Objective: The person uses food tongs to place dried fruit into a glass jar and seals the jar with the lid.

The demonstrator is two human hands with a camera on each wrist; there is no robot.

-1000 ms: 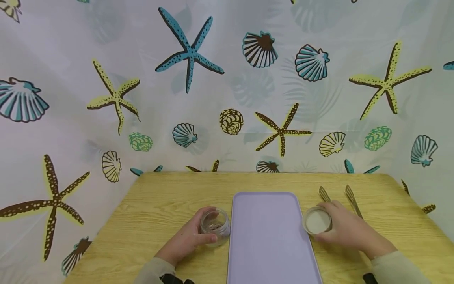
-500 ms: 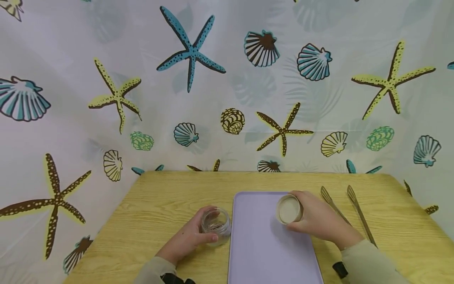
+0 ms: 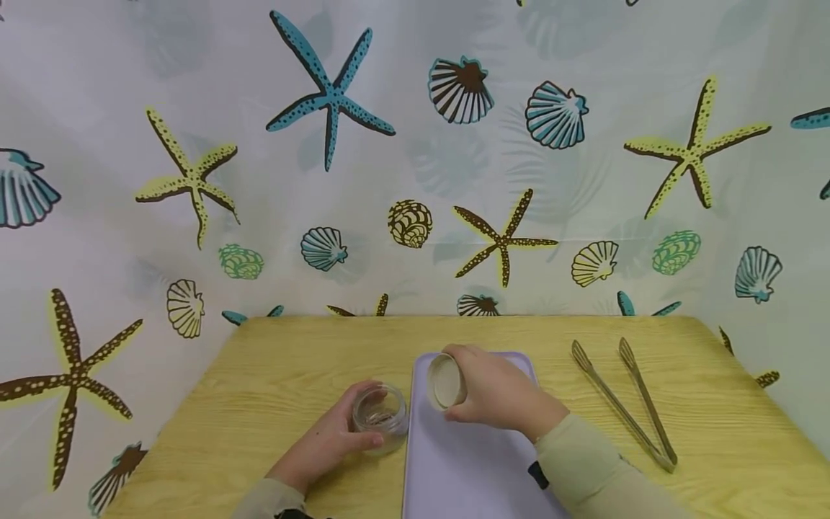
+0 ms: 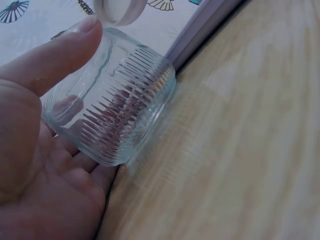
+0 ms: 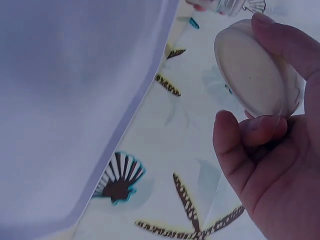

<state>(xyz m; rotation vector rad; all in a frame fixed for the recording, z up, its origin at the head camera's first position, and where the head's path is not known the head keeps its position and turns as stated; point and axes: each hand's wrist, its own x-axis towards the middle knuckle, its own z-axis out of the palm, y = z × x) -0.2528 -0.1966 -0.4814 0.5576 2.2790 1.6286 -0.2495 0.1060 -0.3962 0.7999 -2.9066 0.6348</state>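
Observation:
My left hand [image 3: 327, 441] curls round a clear glass jar [image 3: 381, 412] that stands on the table against the tray's left edge. In the left wrist view the jar's ribbed side [image 4: 125, 100] shows, with something reddish-brown visible through the glass low down. My right hand [image 3: 502, 395] grips a small round cream-coloured cup [image 3: 446, 382] between thumb and fingers. That cup is held above the upper left part of the lilac tray [image 3: 473, 468], tilted to the left, close to the jar. The right wrist view shows the cup's flat pale round face [image 5: 252, 72].
Metal tongs [image 3: 666, 460] lie spread on the wooden table [image 3: 298, 360] to the right of the tray. Behind the table hangs a white curtain [image 3: 389, 166] printed with starfish and shells. My right forearm [image 3: 586, 461] crosses over the tray's right edge.
My right hand has carried the cup leftward from the tray's right edge, across the tray, tilting it more. Tongs are uncovered now. My left hand still holds the jar in place.

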